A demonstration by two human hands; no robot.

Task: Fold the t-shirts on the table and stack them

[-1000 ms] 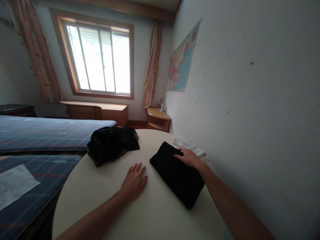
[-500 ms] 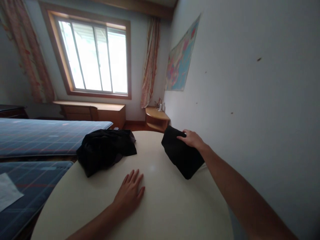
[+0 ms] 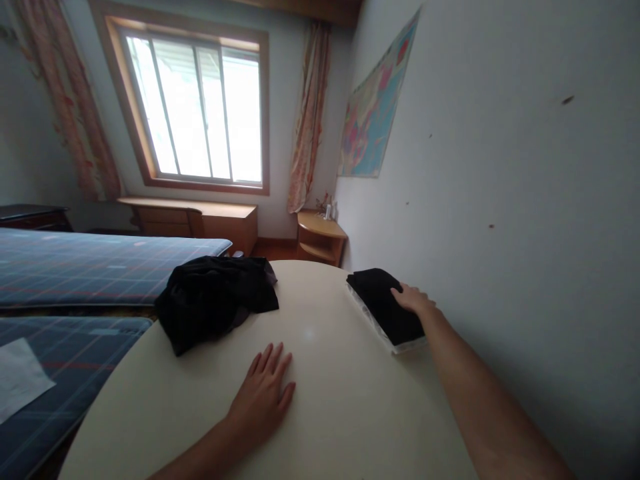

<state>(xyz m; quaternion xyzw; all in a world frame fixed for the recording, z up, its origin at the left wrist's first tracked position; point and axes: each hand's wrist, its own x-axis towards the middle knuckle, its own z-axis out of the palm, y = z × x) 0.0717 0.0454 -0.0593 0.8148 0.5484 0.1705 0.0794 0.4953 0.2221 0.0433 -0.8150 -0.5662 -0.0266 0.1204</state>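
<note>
My left hand (image 3: 265,387) lies palm down on the cream round table (image 3: 320,427), fingers outstretched and holding nothing. At the table's right side, my right hand (image 3: 415,300) grips the right edge of a folded black cloth (image 3: 385,300), thumb on top and the other fingers partly hidden. Under the cloth shows a whitish, see-through layer (image 3: 400,349), which looks like plastic; I cannot tell exactly what it is. A crumpled black garment (image 3: 215,300) rests at the table's far left, apart from both hands.
The white wall (image 3: 525,280) stands close by on the right, with a map (image 3: 375,113) on it. Plaid mattresses (image 3: 115,267) lie to the left, one bearing a white paper (image 3: 23,377). A desk (image 3: 225,213) and corner shelf (image 3: 323,230) stand beyond.
My right hand has lowered the folded black cloth, which was raised and tilted, onto the whitish layer at the right. My left hand stays flat. The view has shifted slightly.
</note>
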